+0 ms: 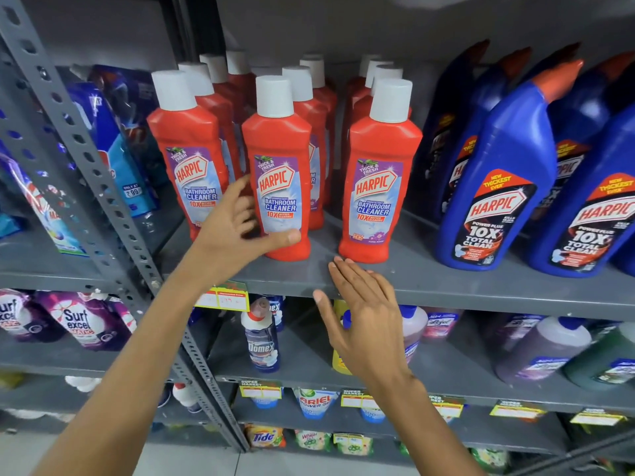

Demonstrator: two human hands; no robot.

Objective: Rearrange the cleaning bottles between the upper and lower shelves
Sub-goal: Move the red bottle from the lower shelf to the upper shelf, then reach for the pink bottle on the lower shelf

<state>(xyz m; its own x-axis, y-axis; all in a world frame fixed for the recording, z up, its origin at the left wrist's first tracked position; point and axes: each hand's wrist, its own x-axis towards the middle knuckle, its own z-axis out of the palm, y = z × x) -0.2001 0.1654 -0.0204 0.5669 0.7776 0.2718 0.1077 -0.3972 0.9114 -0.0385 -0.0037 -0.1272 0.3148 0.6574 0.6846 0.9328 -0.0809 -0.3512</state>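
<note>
Red Harpic bathroom cleaner bottles with white caps stand in three rows on the upper shelf (446, 280). My left hand (237, 228) is spread around the base of the front middle red bottle (278, 166), thumb across its front, fingers loose beside it, not clearly gripping. My right hand (364, 321) is flat and empty, fingertips at the shelf edge just below the front right red bottle (378, 173). A white Domex bottle (262, 338) stands on the lower shelf (309, 365). Partly hidden behind my right hand are a yellow bottle (338, 362) and a purple Lizol bottle (414, 331).
Large blue Harpic toilet cleaner bottles (494, 173) crowd the upper shelf's right side. A perforated grey upright (92, 159) splits off the left bay, which holds detergent pouches (86, 321). Purple and green Lizol bottles (543, 352) lie at lower right. Price tags (223, 297) hang on shelf edges.
</note>
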